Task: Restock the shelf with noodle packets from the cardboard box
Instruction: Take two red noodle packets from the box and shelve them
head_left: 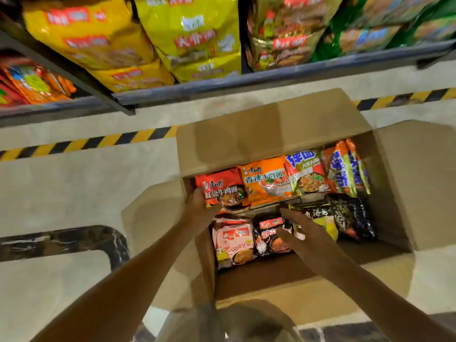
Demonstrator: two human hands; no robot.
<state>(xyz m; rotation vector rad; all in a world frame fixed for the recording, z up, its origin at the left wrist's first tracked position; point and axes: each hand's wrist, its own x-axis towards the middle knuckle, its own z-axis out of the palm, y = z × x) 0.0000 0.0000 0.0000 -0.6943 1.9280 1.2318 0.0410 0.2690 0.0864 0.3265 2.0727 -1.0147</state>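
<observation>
A: Left side?
B: Shelf (271, 77) above, stocked with orange packs (37, 80) and yellow bags (118, 38). Striped tape (86, 141) runs along the floor below it.
A: The box?
B: Cardboard box (246, 134) sits open on the floor, flaps spread; the far flap overhangs the back row. Left hand (201, 208) grips the red packet (222, 188) at its near left corner, fingers curled on it.
A: Neighbours?
B: Orange packet (265, 181) overlaps it on the right; pink packet (233, 240) lies in the near row.
A: Right hand?
B: Right hand (298, 228) is spread, fingers straight, over the black packet (269, 233); contact cannot be judged. Dark packets (350, 218) beside it.
</observation>
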